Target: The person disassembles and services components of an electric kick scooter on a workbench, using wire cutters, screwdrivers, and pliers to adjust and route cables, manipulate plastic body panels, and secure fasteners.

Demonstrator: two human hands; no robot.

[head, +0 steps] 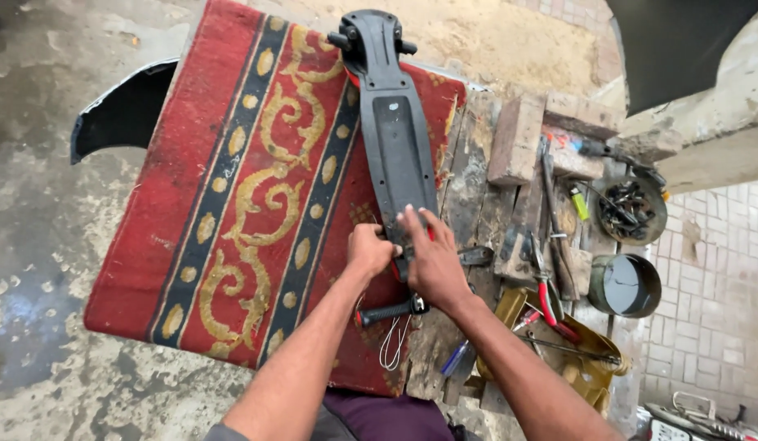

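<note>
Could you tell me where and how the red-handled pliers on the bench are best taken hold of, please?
Probably by the two red handles, coming from above. The red-handled pliers lie flat on the wooden bench, right of the right hand, handles toward the person. The handles are the longest exposed part; other tools crowd the far end by the jaws.

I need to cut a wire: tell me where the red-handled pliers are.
In the head view, the red-handled pliers lie on the wooden bench, right of the right hand, beside the yellow container and below the round tin.
</note>
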